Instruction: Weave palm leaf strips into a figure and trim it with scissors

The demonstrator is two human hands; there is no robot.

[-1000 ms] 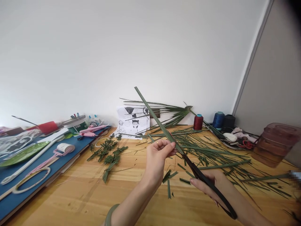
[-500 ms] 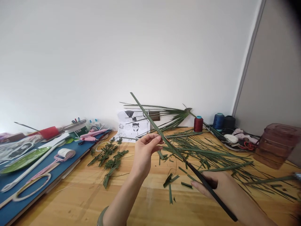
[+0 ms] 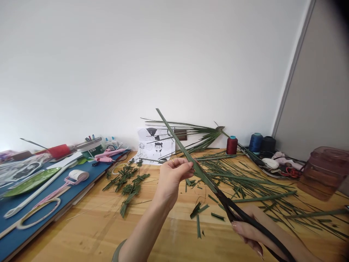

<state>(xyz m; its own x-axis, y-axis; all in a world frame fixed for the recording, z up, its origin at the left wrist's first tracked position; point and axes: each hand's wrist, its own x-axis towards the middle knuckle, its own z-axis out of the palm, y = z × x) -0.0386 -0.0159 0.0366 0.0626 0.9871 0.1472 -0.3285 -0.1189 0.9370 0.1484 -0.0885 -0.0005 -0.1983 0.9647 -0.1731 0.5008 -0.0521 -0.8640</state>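
Observation:
Between thumb and fingers, my left hand [image 3: 174, 176] pinches a long green palm leaf strip [image 3: 174, 135], which slants from upper left to lower right. My right hand [image 3: 251, 227] is wrapped round the black handles of a pair of scissors [image 3: 237, 209]. The blades point up and to the left, along the lower end of the strip, and partly overlap it. Short cut leaf pieces [image 3: 198, 225] lie on the wooden table below the hands. Left of my left hand are several small woven leaf shapes [image 3: 132, 187].
Loose palm strips [image 3: 253, 178] spread over the right side of the table [image 3: 109, 236]. A palm frond [image 3: 209, 131] leans at the wall by printed drawings [image 3: 156, 147]. Red thread [image 3: 231, 145], blue thread [image 3: 255, 142] and a pink container [image 3: 324, 173] stand right. Tools lie on a blue mat [image 3: 69, 193].
The scissors have come up and their handles have spread apart in my right hand, with the blades at the strip's lower end. My left hand keeps its pinch; the view has shifted slightly.

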